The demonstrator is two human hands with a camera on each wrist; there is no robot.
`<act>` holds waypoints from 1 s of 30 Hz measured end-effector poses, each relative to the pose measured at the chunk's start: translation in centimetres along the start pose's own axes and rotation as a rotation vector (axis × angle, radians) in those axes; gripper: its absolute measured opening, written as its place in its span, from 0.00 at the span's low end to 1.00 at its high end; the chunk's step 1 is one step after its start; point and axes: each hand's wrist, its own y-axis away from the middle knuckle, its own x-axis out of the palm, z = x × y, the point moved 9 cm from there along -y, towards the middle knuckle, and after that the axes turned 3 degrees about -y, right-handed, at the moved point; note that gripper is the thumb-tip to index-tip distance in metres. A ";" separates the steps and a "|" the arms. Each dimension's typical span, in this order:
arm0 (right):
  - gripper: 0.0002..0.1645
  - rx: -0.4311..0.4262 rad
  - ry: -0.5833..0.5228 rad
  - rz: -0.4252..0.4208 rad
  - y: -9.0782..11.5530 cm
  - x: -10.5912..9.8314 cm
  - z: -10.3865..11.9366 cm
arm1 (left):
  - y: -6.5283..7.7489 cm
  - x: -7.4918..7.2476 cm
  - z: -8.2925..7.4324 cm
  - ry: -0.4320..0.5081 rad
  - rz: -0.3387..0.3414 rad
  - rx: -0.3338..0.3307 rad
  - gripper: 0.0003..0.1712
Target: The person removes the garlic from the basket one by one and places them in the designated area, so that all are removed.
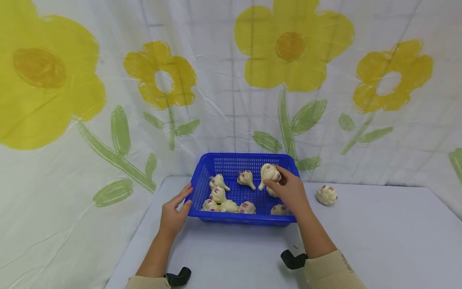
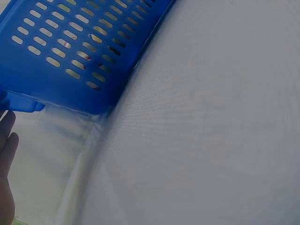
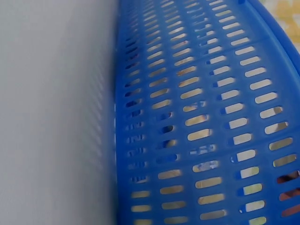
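A blue perforated plastic basket (image 1: pixel 243 218) stands on the table near the wall, with several garlic bulbs inside, such as one garlic bulb (image 1: pixel 246 179) toward its back. My right hand (image 1: pixel 290 190) pinches a garlic bulb (image 1: pixel 270 172) between thumb and fingers above the basket's right part. At the basket's left rim my left hand (image 1: pixel 174 212) touches the edge, fingers mostly straight. In the left wrist view, fingers (image 2: pixel 7 145) appear beside the basket's corner (image 2: pixel 65 89). The right wrist view shows mainly the basket's slotted side (image 3: pixel 206 112); the pinched bulb cannot be made out there.
One garlic bulb (image 1: pixel 326 195) lies on the white table (image 1: pixel 375 237), right of the basket. Behind the table hangs a white curtain (image 1: pixel 216 120) with yellow flowers. Black wrist devices (image 1: pixel 294 260) sit at both sleeves.
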 end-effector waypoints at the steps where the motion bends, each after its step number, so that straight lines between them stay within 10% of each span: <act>1: 0.51 -0.006 -0.011 -0.006 0.1 -0.2 0.1 | 0.0 0.0 0.0 0.002 -0.002 0.002 0.22; 21: 0.49 -0.057 0.030 -0.066 0.5 -4.8 0.0 | 0.0 0.0 0.2 -0.009 -0.020 0.003 0.21; 30: 0.48 -0.062 0.096 -0.173 1.4 -9.6 -1.2 | -0.3 -1.0 -3.4 0.002 -0.038 0.010 0.20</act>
